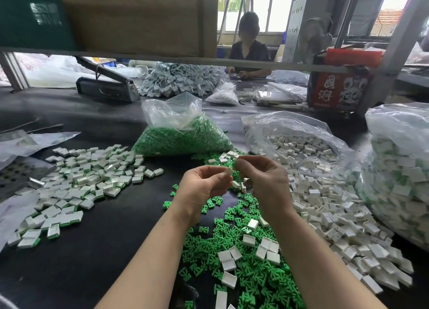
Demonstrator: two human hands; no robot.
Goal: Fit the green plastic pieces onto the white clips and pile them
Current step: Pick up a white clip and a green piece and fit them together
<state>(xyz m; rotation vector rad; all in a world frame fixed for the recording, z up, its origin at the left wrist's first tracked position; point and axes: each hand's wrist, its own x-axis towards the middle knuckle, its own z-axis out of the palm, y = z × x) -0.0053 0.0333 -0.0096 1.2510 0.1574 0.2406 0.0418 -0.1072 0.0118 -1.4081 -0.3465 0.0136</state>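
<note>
Here, on the black table: loose green pieces near, white clips right, fitted pile left. Above these, both forearms raised, left hand and right hand with fingers curled, fingertips meeting. Between them, pinched, a small white clip, mostly hidden.

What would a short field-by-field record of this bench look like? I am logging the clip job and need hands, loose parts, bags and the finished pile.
left hand: raised over the table, pinching a small white piece
right hand: raised, fingertips meeting the left hand's, pinching a small piece
loose green pieces: spread under the forearms
loose white clips: heap on the right
green bag: open, behind the hands
white clip bag: open, right of the green bag
finished pile: on the left
table: black
</note>
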